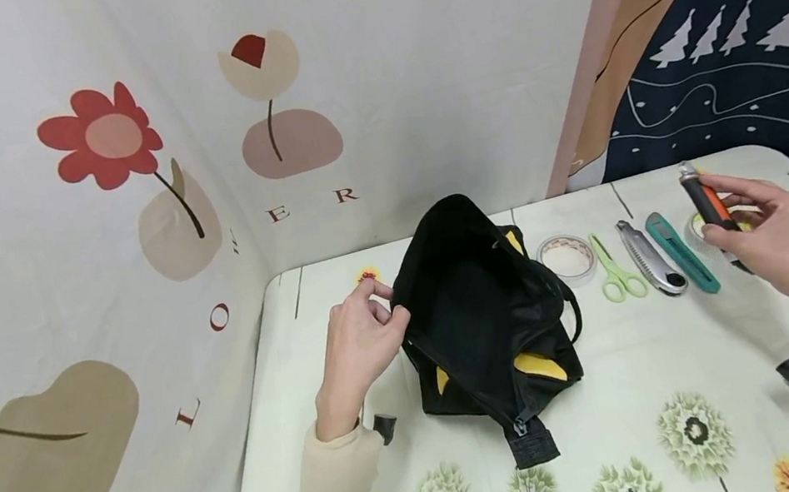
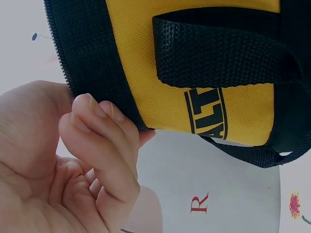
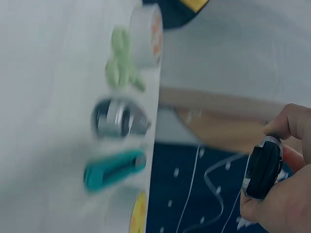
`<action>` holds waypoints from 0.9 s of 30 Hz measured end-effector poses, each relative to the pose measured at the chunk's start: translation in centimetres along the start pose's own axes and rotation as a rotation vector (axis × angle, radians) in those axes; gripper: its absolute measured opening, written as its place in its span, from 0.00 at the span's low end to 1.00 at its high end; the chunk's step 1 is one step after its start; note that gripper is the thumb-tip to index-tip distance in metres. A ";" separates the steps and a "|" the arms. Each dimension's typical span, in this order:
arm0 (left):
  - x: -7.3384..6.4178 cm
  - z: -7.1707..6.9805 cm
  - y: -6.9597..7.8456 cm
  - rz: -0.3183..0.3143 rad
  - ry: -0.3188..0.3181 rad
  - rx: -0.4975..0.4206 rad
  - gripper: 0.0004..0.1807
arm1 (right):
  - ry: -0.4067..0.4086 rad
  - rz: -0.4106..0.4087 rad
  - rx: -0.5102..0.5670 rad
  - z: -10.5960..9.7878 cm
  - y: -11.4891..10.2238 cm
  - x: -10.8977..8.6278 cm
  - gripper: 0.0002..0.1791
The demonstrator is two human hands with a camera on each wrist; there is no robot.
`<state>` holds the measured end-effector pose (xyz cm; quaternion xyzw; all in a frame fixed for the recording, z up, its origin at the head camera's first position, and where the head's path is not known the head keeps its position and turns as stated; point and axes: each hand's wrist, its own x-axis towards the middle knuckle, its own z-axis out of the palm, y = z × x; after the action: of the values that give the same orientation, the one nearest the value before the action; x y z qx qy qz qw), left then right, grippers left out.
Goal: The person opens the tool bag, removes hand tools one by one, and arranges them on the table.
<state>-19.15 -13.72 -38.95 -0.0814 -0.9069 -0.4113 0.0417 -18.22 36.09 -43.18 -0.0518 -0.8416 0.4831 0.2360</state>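
Note:
With its thumb and fingers, my left hand pinches the rim of a black and yellow tool bag. The bag gapes open on the table, its dark inside facing up; no contents can be made out. In the left wrist view, its yellow side carries letters and a black strap. Off to the right, my right hand grips a black and orange utility knife above the table. The right wrist view shows that knife end-on between thumb and fingers.
Right of the bag lie a tape roll, green scissors, a silver utility knife and a teal utility knife. Another tape roll is partly hidden behind my right hand. Printed cloth walls border the table's back and left.

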 end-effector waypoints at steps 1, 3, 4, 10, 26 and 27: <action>0.0 0.0 0.0 -0.001 0.000 0.000 0.12 | 0.010 0.005 -0.037 -0.3 0.3 0.2 0.40; 0.0 0.0 0.0 0.000 0.001 0.001 0.12 | 0.020 0.031 -0.088 -0.9 1.1 0.7 0.40; 0.0 0.0 0.0 -0.001 0.001 0.002 0.12 | 0.025 0.047 -0.122 -1.1 1.5 0.9 0.40; 0.1 0.1 0.0 0.005 0.002 0.014 0.11 | 0.030 0.121 -0.306 -2.7 3.9 1.7 0.37; 0.2 0.0 0.2 0.014 0.000 0.012 0.11 | 0.119 0.201 -0.427 -7.0 11.1 3.9 0.38; 0.2 0.0 0.2 0.014 -0.002 0.012 0.11 | 0.133 0.190 -0.423 -7.2 11.6 3.9 0.38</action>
<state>-19.29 -13.55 -38.82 -0.0877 -0.9088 -0.4056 0.0442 -20.07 49.08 -48.49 -0.2109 -0.8979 0.3118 0.2282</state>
